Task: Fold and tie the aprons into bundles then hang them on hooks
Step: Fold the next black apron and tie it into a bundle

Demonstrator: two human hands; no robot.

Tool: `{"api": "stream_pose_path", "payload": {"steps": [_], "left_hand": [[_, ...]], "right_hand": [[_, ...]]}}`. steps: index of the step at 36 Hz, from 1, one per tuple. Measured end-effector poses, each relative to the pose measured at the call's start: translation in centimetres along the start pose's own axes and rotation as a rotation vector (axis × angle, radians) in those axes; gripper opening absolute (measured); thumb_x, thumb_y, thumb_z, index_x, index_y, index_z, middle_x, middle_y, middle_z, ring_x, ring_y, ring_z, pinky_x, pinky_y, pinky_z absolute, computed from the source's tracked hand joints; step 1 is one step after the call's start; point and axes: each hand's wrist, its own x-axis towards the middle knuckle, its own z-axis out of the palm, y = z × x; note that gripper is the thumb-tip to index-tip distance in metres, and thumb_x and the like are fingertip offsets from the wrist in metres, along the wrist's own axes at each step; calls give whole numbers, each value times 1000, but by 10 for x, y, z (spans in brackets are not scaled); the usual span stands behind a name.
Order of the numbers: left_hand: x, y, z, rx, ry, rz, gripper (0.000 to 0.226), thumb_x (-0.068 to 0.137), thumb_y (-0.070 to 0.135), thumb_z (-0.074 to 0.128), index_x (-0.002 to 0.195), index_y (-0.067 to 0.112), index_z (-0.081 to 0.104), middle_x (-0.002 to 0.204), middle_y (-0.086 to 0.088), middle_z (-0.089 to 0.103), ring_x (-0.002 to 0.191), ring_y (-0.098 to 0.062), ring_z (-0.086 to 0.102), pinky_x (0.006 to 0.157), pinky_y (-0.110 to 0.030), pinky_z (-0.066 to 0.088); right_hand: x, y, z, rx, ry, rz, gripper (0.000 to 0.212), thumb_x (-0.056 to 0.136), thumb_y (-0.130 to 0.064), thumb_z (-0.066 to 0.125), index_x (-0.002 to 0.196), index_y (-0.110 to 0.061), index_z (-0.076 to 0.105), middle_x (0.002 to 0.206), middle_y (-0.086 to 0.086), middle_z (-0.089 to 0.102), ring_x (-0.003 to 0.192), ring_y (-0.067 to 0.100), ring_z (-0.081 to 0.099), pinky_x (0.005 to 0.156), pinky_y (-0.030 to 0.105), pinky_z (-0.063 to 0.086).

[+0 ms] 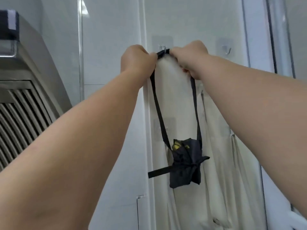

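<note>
A dark navy apron bundle (186, 163), tied with its own strap, dangles below on a black neck loop (159, 112). The top of the loop lies across a small metal wall hook (164, 48). My left hand (138, 58) grips the loop just left of that hook. My right hand (191, 56) grips it just right of the hook. A loose strap end (158, 173) sticks out to the left of the bundle. A bit of yellow print shows at the bundle's top.
A second adhesive metal hook (227, 50) is on the wall to the right. A cream apron (216, 163) hangs behind the bundle. A stainless range hood (25, 90) with slatted filters fills the left. White wall panels lie behind.
</note>
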Motion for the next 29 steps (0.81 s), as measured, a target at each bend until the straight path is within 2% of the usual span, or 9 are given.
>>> {"api": "stream_pose_path", "payload": {"steps": [4, 8, 10, 12, 15, 20, 23, 27, 29], "left_hand": [[-8, -11, 5, 127, -49, 70, 20, 82, 26, 53, 64, 20, 48, 68, 5, 58, 63, -15, 51, 61, -28, 45], [-19, -13, 3, 234, -87, 156, 15, 88, 32, 53, 74, 26, 57, 71, 9, 56, 72, -18, 57, 70, -32, 52], [-30, -13, 0, 243, -134, 174, 18, 89, 35, 53, 81, 23, 63, 71, 8, 59, 72, -18, 58, 74, -35, 55], [-41, -14, -4, 225, -139, 180, 22, 89, 37, 52, 76, 23, 62, 68, 7, 59, 69, -16, 57, 72, -35, 54], [-59, -18, -14, 177, -116, 156, 25, 88, 32, 49, 72, 16, 59, 70, 1, 60, 70, -23, 59, 64, -32, 47], [-79, -37, -39, 125, -136, 80, 21, 86, 23, 47, 84, 13, 65, 90, -5, 69, 86, -25, 67, 63, -32, 46], [-85, -56, -64, 89, -145, -5, 22, 85, 21, 48, 89, 9, 66, 84, -4, 65, 76, -20, 63, 60, -32, 46], [-100, -84, -104, 74, -98, -115, 22, 88, 18, 50, 94, 6, 68, 76, 3, 61, 64, -9, 60, 55, -22, 45], [-112, -102, -132, 91, -64, -160, 21, 87, 18, 51, 89, 6, 68, 72, 4, 61, 64, -11, 60, 56, -24, 46]], "right_hand": [[-6, 18, 5, 60, -74, 83, 29, 75, -35, 62, 59, -19, 43, 50, -1, 40, 41, 16, 32, 40, 17, 23], [-23, 25, 7, 53, -159, 33, 38, 85, -40, 61, 60, -16, 46, 53, 0, 46, 44, 14, 38, 39, 16, 31], [-34, 30, 7, -71, -70, -60, 40, 88, -42, 56, 59, -17, 43, 56, -1, 45, 51, 16, 43, 46, 22, 35], [-43, 33, 5, -105, 48, -122, 29, 86, -42, 55, 69, -19, 49, 68, -4, 52, 65, 16, 50, 58, 25, 39], [-57, 35, 0, -92, 115, -155, 16, 87, -36, 52, 91, -20, 53, 84, -10, 53, 81, 12, 51, 65, 22, 37], [-85, 27, 6, -131, 77, -217, 10, 88, -24, 46, 86, -18, 54, 72, -14, 48, 69, 5, 47, 55, 13, 35], [-106, 14, 25, -121, 20, -267, 13, 89, -23, 46, 79, -19, 50, 69, -13, 47, 61, 1, 44, 51, 14, 33], [-141, -11, 64, -57, -70, -310, 12, 90, -25, 48, 85, -18, 55, 70, -13, 48, 64, 3, 45, 55, 16, 37], [-162, -22, 94, -9, -139, -304, 13, 89, -24, 48, 84, -16, 56, 69, -12, 48, 65, 6, 46, 57, 19, 39]]}}
